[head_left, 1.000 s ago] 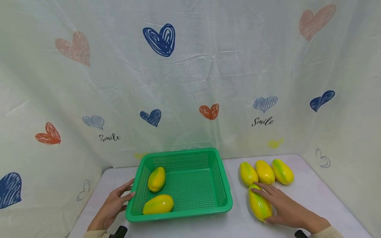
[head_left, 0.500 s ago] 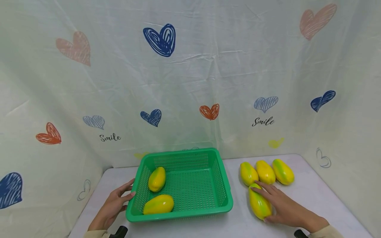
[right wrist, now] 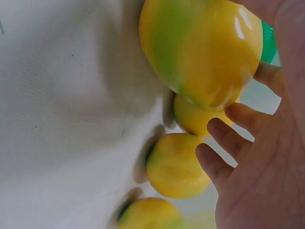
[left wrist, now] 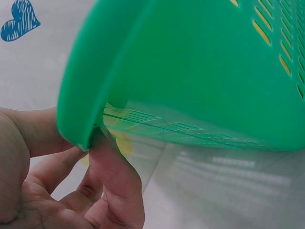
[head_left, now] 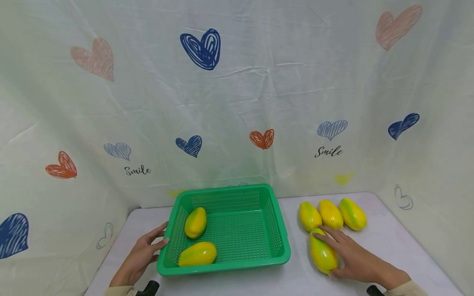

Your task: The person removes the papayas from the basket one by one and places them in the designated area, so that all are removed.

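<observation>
In the head view, my left hand (head_left: 138, 255) holds the left rim of a green plastic basket (head_left: 222, 267). The left wrist view has the thumb and a bent finger pinching that rim (left wrist: 88, 95) from both sides. Two glossy yellow papayas lie in the basket's left half, one toward the back (head_left: 195, 223) and one at the front (head_left: 198, 254). To the right of the basket, my right hand (head_left: 357, 260) grips another yellow papaya (head_left: 323, 255) with a green streak, thumb at its near end and fingertips toward its far end.
Three more papayas stand in a row behind the right hand: left (head_left: 309, 214), middle (head_left: 330, 213) and right (head_left: 352, 214). All are on a white-covered table (head_left: 252, 283). A pale curtain (head_left: 229, 102) printed with hearts closes off the back and sides.
</observation>
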The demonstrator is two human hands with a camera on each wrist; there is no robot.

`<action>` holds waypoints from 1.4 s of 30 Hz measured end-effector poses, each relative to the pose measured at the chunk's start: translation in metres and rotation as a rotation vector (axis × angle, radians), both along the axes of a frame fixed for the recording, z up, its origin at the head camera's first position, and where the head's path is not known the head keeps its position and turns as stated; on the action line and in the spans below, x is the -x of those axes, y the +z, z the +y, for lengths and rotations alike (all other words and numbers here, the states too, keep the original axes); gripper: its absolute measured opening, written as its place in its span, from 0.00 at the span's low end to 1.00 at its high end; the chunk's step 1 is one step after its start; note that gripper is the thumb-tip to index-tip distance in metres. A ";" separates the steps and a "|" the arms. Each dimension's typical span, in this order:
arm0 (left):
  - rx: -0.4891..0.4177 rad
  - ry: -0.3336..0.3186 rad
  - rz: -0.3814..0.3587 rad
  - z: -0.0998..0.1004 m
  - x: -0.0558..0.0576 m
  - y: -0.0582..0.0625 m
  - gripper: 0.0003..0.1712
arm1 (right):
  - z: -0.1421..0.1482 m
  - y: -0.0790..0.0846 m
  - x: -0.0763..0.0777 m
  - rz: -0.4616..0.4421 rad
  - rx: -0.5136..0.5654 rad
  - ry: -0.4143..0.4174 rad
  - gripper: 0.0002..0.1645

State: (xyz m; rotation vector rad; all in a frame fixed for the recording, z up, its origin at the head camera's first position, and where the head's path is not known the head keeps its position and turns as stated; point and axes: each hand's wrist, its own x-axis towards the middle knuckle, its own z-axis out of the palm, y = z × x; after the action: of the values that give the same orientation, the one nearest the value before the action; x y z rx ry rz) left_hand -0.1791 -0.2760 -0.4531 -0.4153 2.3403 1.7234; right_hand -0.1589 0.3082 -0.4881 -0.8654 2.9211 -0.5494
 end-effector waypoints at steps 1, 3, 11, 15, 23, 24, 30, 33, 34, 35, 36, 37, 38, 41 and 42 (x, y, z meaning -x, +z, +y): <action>-0.002 0.004 0.000 0.000 0.000 0.000 0.39 | 0.000 0.000 0.000 0.005 -0.002 0.002 0.59; -0.002 -0.003 0.003 0.000 -0.001 0.000 0.40 | 0.000 0.000 0.000 0.007 -0.005 0.003 0.59; -0.004 -0.009 0.007 -0.002 0.000 -0.001 0.40 | -0.001 0.003 0.001 0.009 -0.011 0.014 0.60; -0.001 -0.012 0.009 -0.003 0.001 -0.002 0.39 | -0.002 0.003 0.001 0.025 -0.013 0.018 0.59; -0.008 -0.009 0.010 -0.002 0.000 -0.002 0.39 | -0.009 0.018 0.002 0.118 -0.029 0.055 0.59; -0.010 -0.008 0.010 -0.002 0.000 -0.001 0.39 | -0.010 0.022 0.003 0.118 -0.030 0.055 0.59; -0.013 -0.008 0.006 -0.002 0.000 -0.001 0.39 | -0.024 0.046 0.009 0.050 -0.016 0.055 0.54; -0.009 -0.008 0.004 -0.002 0.001 -0.001 0.39 | -0.032 0.055 0.012 0.061 -0.007 0.088 0.54; -0.009 -0.008 0.005 -0.002 0.001 -0.001 0.39 | -0.034 0.058 0.013 0.071 -0.006 0.098 0.54; -0.007 -0.008 0.005 -0.002 0.001 -0.001 0.39 | -0.037 0.060 0.014 0.083 -0.005 0.108 0.55; -0.008 -0.004 0.005 -0.002 0.001 -0.002 0.39 | -0.040 0.063 0.014 0.098 -0.002 0.120 0.55; -0.007 -0.005 0.006 -0.002 0.001 -0.002 0.39 | -0.043 0.065 0.015 0.114 -0.002 0.133 0.56; -0.007 -0.006 0.008 -0.002 0.001 -0.002 0.39 | -0.046 0.067 0.017 0.128 -0.002 0.146 0.57; -0.012 -0.012 0.016 -0.002 0.001 -0.002 0.39 | -0.056 0.072 0.021 0.170 -0.010 0.185 0.57; -0.016 -0.015 0.019 -0.002 0.000 -0.002 0.38 | -0.059 0.074 0.022 0.185 -0.015 0.199 0.57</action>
State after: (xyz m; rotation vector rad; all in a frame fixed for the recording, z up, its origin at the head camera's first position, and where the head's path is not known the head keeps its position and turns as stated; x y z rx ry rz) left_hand -0.1792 -0.2785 -0.4551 -0.3797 2.3351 1.7463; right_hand -0.1807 0.2492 -0.4138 -1.2506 2.9442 -0.4547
